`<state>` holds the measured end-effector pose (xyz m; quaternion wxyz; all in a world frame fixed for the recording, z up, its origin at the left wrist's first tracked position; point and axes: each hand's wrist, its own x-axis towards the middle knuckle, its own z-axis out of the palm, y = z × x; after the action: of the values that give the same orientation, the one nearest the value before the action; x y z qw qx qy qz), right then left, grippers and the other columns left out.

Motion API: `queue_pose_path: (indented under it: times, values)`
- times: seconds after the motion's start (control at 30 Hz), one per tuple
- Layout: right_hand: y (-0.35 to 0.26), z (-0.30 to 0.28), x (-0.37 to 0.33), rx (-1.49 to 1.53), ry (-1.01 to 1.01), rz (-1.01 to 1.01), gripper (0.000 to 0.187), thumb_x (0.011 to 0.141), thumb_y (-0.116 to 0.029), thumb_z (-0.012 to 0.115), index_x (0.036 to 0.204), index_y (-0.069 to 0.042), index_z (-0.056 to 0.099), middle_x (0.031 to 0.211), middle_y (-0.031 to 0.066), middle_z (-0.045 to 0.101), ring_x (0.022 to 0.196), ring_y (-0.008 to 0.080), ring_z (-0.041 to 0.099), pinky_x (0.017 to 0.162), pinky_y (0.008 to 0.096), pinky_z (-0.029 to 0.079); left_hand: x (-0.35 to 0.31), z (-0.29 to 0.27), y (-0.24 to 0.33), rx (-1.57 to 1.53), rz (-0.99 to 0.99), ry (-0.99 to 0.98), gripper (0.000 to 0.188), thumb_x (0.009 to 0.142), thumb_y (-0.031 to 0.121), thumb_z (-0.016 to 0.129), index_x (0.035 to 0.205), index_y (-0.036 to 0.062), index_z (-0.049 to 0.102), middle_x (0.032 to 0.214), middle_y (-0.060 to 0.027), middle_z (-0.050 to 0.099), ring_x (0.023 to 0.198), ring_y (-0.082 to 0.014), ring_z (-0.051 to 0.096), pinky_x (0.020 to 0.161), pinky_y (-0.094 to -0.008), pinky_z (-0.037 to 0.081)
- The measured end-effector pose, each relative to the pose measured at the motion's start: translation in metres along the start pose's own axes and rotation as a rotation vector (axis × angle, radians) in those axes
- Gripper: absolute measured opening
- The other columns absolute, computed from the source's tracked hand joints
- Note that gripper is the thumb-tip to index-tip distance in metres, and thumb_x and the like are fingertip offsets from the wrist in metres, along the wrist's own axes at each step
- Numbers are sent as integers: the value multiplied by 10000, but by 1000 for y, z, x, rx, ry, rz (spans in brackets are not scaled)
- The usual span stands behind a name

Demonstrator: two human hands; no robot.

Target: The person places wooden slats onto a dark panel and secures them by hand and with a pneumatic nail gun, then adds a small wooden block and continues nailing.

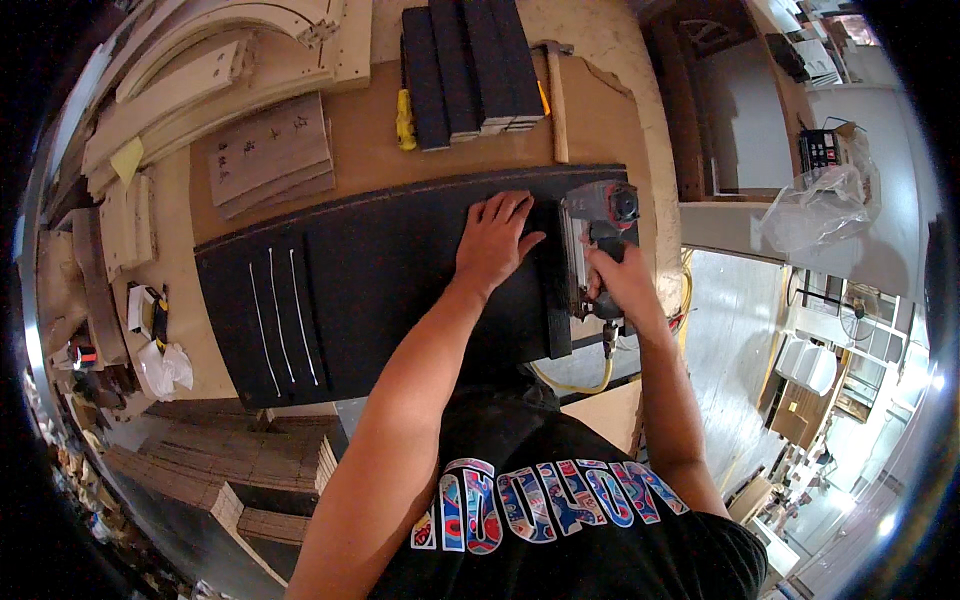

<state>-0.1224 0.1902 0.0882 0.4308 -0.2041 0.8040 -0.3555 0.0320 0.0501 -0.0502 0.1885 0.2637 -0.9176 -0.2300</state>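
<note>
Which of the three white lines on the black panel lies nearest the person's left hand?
The rightmost white line; the middle line and leftmost line lie successively farther from the left hand.

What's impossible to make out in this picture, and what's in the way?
All in the head view:
Trigger of the air tool: hidden by the right hand.
Whether the tool's tip touches the black panel: hidden by the tool's body.
Part of the panel's near edge: covered by the left forearm.
Far ends of some black strips: cut off by the upper edge.
</note>
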Motion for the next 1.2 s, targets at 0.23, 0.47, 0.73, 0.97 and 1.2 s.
queue_pose_path:
  times: [0.23, 0.47, 0.73, 0.97, 1.2]
  values:
    - [-12, 15, -5, 50, -71, 11, 277, 977, -175, 629, 1171, 15, 682, 645, 16, 583, 543, 129, 585, 542, 305, 492, 2, 2, 1, -7, -60, -18, 788, 963, 517, 681, 1532, 15, 469, 1566, -110, 492, 1389, -300, 498, 1130, -478, 405]
    - [-7, 15, -3, 41, -56, 22, 386, 966, -168, 631, 1299, 23, 673, 635, 23, 598, 535, 133, 604, 547, 306, 498, 3, -1, 1, -51, -59, -8, 797, 959, 486, 703, 1526, -15, 453, 1612, -134, 442, 1408, -316, 491, 1148, -465, 399]
    - [-4, 14, -3, 52, -80, 18, 351, 979, -143, 619, 1295, 0, 670, 626, 15, 561, 528, 124, 549, 538, 295, 473, 3, -1, 3, -42, -65, -19, 788, 951, 468, 713, 1526, -7, 460, 1604, -126, 450, 1407, -310, 486, 1131, -460, 410]
    - [3, 15, 1, 7, -59, 17, 272, 958, -181, 647, 1125, 30, 686, 646, 50, 613, 546, 155, 616, 542, 319, 500, 2, -5, 1, -35, -70, -39, 780, 965, 470, 705, 1535, -2, 457, 1606, -123, 449, 1399, -317, 489, 1135, -457, 404]
    - [-1, 13, -8, 0, -32, -1, 259, 932, -208, 686, 968, 48, 670, 658, 75, 639, 549, 165, 636, 543, 347, 513, 2, -4, 5, -31, -59, -60, 793, 983, 486, 688, 1554, -4, 438, 1616, -131, 435, 1404, -334, 484, 1149, -477, 391]
